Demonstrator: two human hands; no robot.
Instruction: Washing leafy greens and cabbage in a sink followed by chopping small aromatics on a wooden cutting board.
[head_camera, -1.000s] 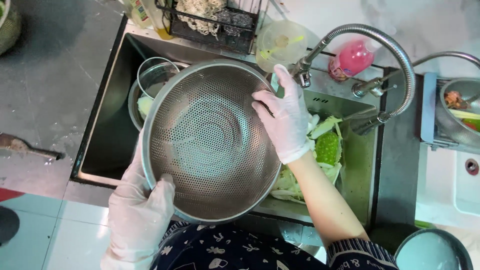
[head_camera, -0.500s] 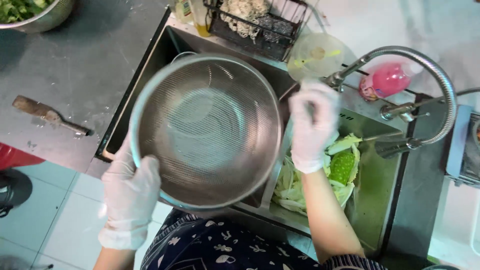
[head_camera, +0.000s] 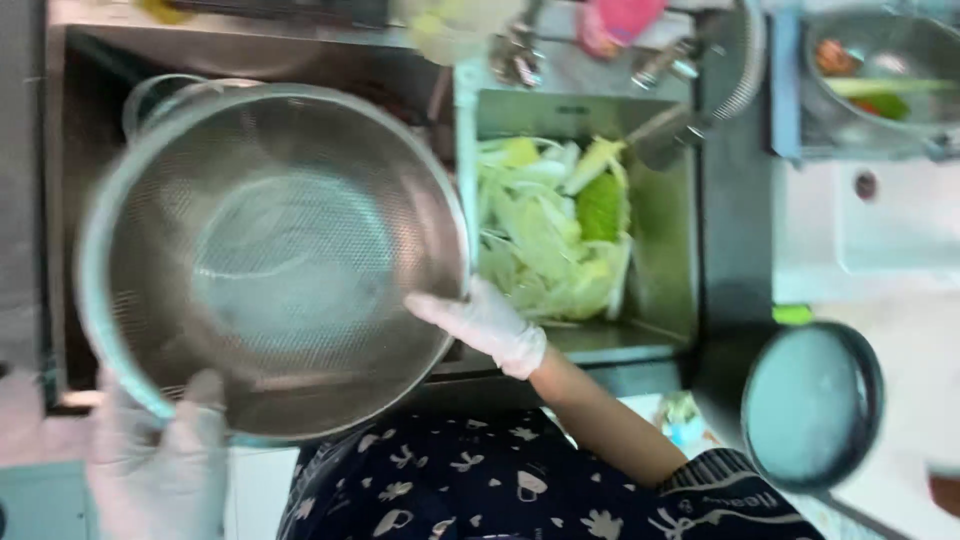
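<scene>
White disposable gloves (head_camera: 490, 325), dark patterned top (head_camera: 450, 480)

Large perforated steel colander (head_camera: 270, 260), round, empty, tilted toward camera, above left sink basin.

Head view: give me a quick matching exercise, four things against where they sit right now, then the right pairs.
Things:
1. colander
2. cut greens
3. dark round pan
4. pink thing

Places:
A. top edge, behind the tap
B. right sink basin
C. held over the left basin by both gloved hands
D. counter, lower right

Pairs: 1-C, 2-B, 3-D, 4-A
</scene>
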